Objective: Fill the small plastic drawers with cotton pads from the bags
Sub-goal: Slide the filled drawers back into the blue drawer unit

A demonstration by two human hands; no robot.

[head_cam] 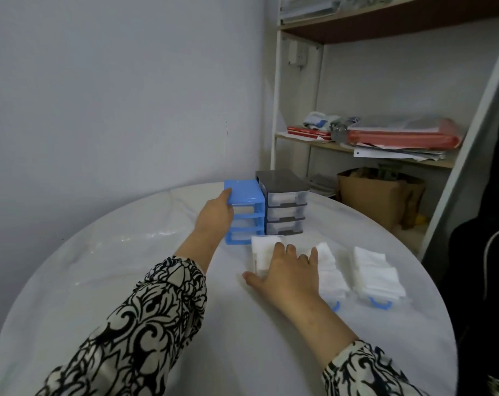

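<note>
Closest in, right hand point(282, 274) is flat on a drawer stuffed with cotton pads point(267, 251), fingers spread over the top, thumb out on the white table point(99, 281); two more filled drawers point(377, 274) sit just right of it, blue handles facing near; further back, left hand point(215, 215) grips the blue drawer frame point(247, 214) by its top left corner; grey drawer unit point(284, 205) touching beside it.

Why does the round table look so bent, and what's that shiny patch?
Head view: the wide-angle lens bows the white round table and the shelf's white upright; soft, dim light, faint shadows; glare on the clear plastic sheet; slight overall blur.
</note>
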